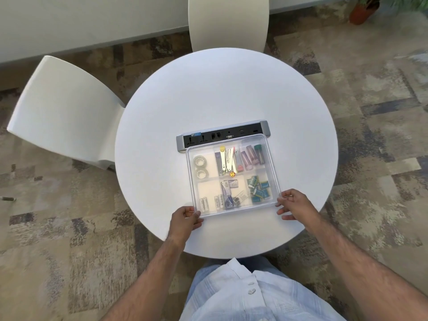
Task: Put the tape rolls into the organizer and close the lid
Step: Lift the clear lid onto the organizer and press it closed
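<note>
A clear plastic organizer (pixel 273 167) with several compartments sits on the round white table (pixel 220 93). Its clear lid (pixel 231 139) lies over it. Two clear tape rolls (pixel 201 167) lie seen through the lid in the far-left compartment. Other compartments hold batteries, nail clippers, small tubes and little packets. My left hand (pixel 185 220) grips the lid's near-left corner. My right hand (pixel 293 203) grips its near-right corner.
A grey and black power strip (pixel 208 137) lies just beyond the organizer, touching its far edge. Two white chairs (pixel 62 107) stand at the left and far side of the table. A potted plant (pixel 363 10) is on the floor at the far right.
</note>
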The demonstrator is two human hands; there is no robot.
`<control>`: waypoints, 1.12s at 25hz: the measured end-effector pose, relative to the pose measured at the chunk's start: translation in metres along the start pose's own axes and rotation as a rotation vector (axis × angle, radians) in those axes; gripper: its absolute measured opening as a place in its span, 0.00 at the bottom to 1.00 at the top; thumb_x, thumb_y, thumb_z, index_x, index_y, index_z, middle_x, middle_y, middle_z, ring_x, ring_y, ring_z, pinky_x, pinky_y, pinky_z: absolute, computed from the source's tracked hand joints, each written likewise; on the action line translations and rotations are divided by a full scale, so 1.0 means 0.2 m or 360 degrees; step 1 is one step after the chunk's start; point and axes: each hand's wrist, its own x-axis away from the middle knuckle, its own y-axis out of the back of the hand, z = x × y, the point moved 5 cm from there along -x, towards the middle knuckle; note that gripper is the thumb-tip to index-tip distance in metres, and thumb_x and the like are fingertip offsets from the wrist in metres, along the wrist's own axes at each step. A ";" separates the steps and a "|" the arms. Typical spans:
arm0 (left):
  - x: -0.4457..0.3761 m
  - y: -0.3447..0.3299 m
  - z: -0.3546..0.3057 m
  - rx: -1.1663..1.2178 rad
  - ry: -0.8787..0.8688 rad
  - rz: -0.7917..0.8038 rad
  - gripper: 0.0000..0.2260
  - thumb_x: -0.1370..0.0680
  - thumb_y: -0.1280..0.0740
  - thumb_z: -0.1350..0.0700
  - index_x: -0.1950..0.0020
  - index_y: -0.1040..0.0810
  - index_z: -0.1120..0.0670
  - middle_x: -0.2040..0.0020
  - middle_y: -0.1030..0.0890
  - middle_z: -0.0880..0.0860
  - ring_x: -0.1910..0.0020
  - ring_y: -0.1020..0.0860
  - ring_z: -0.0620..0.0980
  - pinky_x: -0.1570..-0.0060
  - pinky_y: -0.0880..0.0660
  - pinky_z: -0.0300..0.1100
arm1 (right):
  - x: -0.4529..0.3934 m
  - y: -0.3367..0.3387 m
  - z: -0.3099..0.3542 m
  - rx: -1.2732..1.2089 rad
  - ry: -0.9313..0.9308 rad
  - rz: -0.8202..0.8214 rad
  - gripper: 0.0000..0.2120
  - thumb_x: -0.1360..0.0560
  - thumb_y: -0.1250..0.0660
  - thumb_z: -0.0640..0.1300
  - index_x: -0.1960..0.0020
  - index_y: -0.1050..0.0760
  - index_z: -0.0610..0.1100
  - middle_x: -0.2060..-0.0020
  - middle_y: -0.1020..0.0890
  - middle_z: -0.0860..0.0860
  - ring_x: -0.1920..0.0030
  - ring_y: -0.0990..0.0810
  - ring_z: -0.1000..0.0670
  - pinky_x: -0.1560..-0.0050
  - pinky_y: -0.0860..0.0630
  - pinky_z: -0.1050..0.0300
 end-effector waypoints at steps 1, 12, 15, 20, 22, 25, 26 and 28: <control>0.01 -0.01 0.00 0.0021 -0.0008 -0.0012 0.07 0.19 0.29 0.62 0.42 0.21 0.62 0.50 0.15 0.62 0.53 0.13 0.57 0.50 0.14 0.48 | 0.00 0.00 0.00 0.0002 -0.0002 0.0001 0.09 0.20 0.30 0.41 0.43 0.26 0.40 0.54 0.14 0.40 0.60 0.15 0.43 0.54 0.17 0.41; -0.16 0.00 -0.25 0.0009 -0.0059 -0.0003 0.04 0.18 0.33 0.61 0.47 0.18 0.56 0.54 0.15 0.53 0.56 0.17 0.50 0.56 0.20 0.43 | -0.16 0.02 0.28 0.0176 0.0142 0.0064 0.11 0.20 0.31 0.45 0.41 0.22 0.39 0.50 0.18 0.43 0.56 0.20 0.49 0.58 0.20 0.55; -0.25 -0.02 -0.34 0.0030 -0.0085 -0.0038 0.05 0.17 0.33 0.60 0.46 0.17 0.57 0.52 0.15 0.55 0.56 0.18 0.52 0.56 0.20 0.43 | -0.24 -0.02 0.40 0.0216 0.0203 -0.0009 0.11 0.19 0.33 0.44 0.41 0.23 0.37 0.52 0.19 0.44 0.57 0.22 0.50 0.60 0.22 0.56; -0.32 -0.02 -0.36 0.0076 -0.0061 -0.0068 0.08 0.19 0.31 0.63 0.40 0.18 0.60 0.53 0.15 0.54 0.58 0.18 0.49 0.58 0.20 0.41 | -0.29 -0.02 0.46 0.0194 0.0164 -0.0033 0.09 0.20 0.31 0.41 0.42 0.24 0.39 0.58 0.22 0.47 0.60 0.24 0.49 0.59 0.22 0.53; -0.33 -0.02 -0.36 0.0096 -0.0047 -0.0069 0.09 0.19 0.31 0.63 0.40 0.18 0.60 0.53 0.16 0.54 0.57 0.18 0.50 0.59 0.20 0.42 | -0.29 -0.02 0.46 0.0212 0.0178 -0.0015 0.08 0.20 0.31 0.40 0.43 0.25 0.39 0.59 0.23 0.47 0.61 0.24 0.50 0.60 0.22 0.52; -0.35 -0.01 -0.36 0.0052 -0.0059 -0.0093 0.08 0.20 0.30 0.64 0.40 0.19 0.61 0.53 0.17 0.55 0.56 0.19 0.53 0.59 0.20 0.43 | -0.31 -0.01 0.48 0.0286 0.0185 0.0002 0.07 0.21 0.30 0.40 0.45 0.24 0.39 0.58 0.22 0.45 0.62 0.23 0.49 0.59 0.19 0.49; -0.35 -0.01 -0.37 0.0022 -0.0062 -0.0099 0.08 0.20 0.31 0.64 0.41 0.19 0.62 0.53 0.17 0.56 0.56 0.19 0.54 0.59 0.20 0.43 | -0.32 0.00 0.48 0.0315 0.0165 -0.0001 0.07 0.22 0.29 0.40 0.46 0.24 0.40 0.58 0.21 0.45 0.62 0.22 0.49 0.56 0.19 0.47; -0.37 -0.02 -0.39 -0.0025 -0.0079 -0.0086 0.07 0.21 0.31 0.64 0.43 0.18 0.61 0.52 0.17 0.57 0.55 0.20 0.54 0.58 0.20 0.44 | -0.36 0.00 0.50 0.0354 0.0109 -0.0019 0.08 0.23 0.28 0.40 0.46 0.23 0.41 0.57 0.20 0.45 0.60 0.21 0.49 0.53 0.19 0.47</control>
